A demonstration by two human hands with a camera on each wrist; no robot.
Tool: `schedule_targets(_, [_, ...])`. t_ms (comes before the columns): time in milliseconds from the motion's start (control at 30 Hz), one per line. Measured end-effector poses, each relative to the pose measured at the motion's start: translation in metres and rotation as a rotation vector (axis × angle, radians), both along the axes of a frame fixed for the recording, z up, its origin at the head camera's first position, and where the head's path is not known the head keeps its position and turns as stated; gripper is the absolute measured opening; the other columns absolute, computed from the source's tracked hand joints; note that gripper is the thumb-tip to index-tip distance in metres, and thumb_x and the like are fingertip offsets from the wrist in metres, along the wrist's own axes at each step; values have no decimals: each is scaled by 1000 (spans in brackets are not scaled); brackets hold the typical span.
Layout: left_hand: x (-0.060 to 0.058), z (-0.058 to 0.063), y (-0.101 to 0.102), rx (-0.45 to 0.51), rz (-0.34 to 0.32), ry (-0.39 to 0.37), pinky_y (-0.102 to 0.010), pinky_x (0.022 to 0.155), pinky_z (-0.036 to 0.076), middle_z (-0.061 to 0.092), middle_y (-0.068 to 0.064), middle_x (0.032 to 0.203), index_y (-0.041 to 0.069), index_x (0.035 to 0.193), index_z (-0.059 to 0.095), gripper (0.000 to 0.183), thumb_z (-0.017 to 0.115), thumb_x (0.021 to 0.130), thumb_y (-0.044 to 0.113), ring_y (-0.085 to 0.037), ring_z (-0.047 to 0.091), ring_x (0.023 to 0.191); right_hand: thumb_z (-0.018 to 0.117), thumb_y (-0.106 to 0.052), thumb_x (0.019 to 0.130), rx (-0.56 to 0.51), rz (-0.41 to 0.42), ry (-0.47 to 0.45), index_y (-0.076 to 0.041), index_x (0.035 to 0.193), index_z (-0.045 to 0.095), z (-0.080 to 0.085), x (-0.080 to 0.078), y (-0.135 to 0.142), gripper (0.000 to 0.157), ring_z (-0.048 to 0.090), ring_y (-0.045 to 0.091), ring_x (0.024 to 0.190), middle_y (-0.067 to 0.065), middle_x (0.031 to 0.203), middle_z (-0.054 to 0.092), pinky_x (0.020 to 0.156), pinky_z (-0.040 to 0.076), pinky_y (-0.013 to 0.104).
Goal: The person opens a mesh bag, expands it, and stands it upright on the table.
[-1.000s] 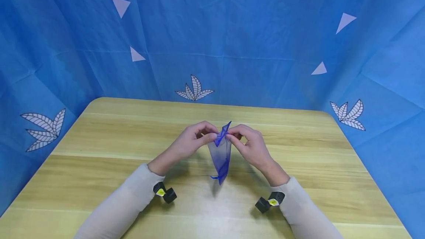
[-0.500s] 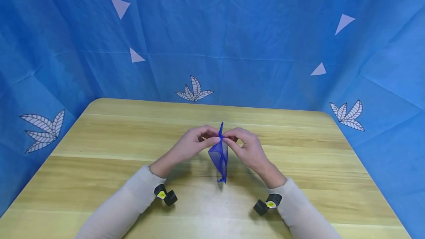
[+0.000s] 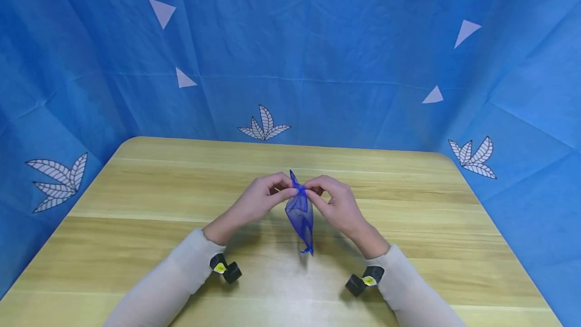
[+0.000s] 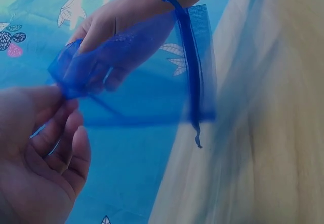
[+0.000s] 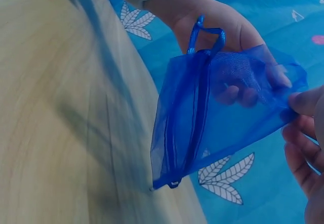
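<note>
A sheer blue organza drawstring pouch [image 3: 299, 217] hangs in the air over the middle of the table. Its closed end is pinched between thumb and fingers of both my left hand [image 3: 262, 199] and my right hand [image 3: 337, 205], whose fingertips almost meet there. A small gathered tip of mesh sticks up past the fingers. The drawstring end points down, and the ribbon [image 4: 191, 67] runs across it in the left wrist view. In the right wrist view a ribbon loop [image 5: 206, 32] stands out from one side. Through the mesh no contents show.
A light wood-grain table [image 3: 136, 185] lies beneath both hands. Behind it and at its sides hangs a blue curtain [image 3: 354, 54] with white triangles and leaf prints. Each wrist carries a small black camera [image 3: 232, 272] on a strap over a pale sleeve [image 3: 181, 271].
The pouch's pinched end, spread out a second ago, is now gathered into a narrow bunch between the fingertips. Its top tip has swung to the left, and the right hand has come slightly closer.
</note>
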State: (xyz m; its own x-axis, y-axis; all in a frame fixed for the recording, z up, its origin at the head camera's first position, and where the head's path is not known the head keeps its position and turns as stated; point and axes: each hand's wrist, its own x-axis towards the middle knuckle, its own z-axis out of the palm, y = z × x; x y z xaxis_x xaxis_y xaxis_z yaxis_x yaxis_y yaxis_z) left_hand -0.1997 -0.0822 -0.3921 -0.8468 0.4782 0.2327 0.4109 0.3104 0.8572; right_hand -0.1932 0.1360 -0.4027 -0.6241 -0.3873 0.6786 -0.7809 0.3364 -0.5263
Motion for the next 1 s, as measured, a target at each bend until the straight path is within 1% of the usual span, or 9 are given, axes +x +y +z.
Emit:
schedule_targets(133, [-1, 2, -3, -18, 8, 21, -33, 76, 53, 66, 3, 93, 14, 98, 67, 11, 62, 98, 25, -15, 61, 86, 68, 2, 90, 4, -27, -33, -9, 98, 69, 2, 0, 2, 14, 55, 11, 75, -3, 86, 65, 60, 47, 32])
schedule_targets(267, [-2, 4, -5, -23, 15, 53, -33, 75, 53, 66, 3, 92, 14, 96, 66, 9, 64, 97, 23, -14, 61, 85, 68, 1, 90, 0, -44, -55, -8, 98, 69, 5, -1, 4, 12, 56, 10, 75, -4, 86, 65, 63, 49, 31])
schedule_targets(433, [-1, 5, -6, 2, 30, 75, -33, 74, 53, 66, 2, 90, 12, 96, 64, 6, 62, 98, 18, -15, 61, 83, 69, -1, 90, 17, -66, -76, -8, 98, 69, 7, -1, 5, 11, 58, 10, 75, -4, 85, 65, 65, 52, 37])
schedule_targets(500, [-1, 5, -6, -3, 38, 86, -32, 73, 53, 67, 3, 89, 13, 95, 63, 4, 62, 98, 15, -14, 62, 81, 69, -3, 90, 33, -75, -85, -9, 97, 70, 9, -1, 6, 9, 58, 10, 75, -5, 85, 65, 64, 51, 36])
schedule_targets(667, [-2, 5, -7, -43, 57, 125, -33, 72, 53, 68, 5, 86, 14, 91, 61, 6, 62, 96, 12, -11, 62, 76, 69, -7, 91, 70, -90, -120, -11, 97, 70, 13, -1, 9, 7, 59, 9, 76, -7, 84, 65, 65, 50, 29])
schedule_targets(767, [-2, 5, -7, -45, 63, 123, -33, 74, 53, 69, 5, 87, 14, 92, 60, 6, 64, 96, 11, -11, 63, 77, 68, -9, 92, 71, -88, -150, -12, 97, 70, 15, -1, 11, 6, 60, 9, 77, -7, 86, 66, 67, 50, 30])
schedule_targets(867, [-2, 6, -6, -34, 66, 112, -33, 75, 53, 69, 4, 91, 13, 97, 59, 6, 65, 95, 11, -11, 63, 81, 68, -10, 92, 56, -80, -173, -13, 96, 70, 15, -1, 11, 5, 61, 9, 78, -8, 87, 68, 68, 51, 32])
schedule_targets(1000, [-2, 7, -5, -17, 63, 86, -33, 76, 53, 71, 2, 93, 11, 106, 59, 15, 67, 94, 12, -13, 63, 83, 68, -10, 93, 48, -70, -188, -13, 96, 70, 15, 0, 9, 5, 61, 10, 78, -8, 87, 68, 68, 51, 32])
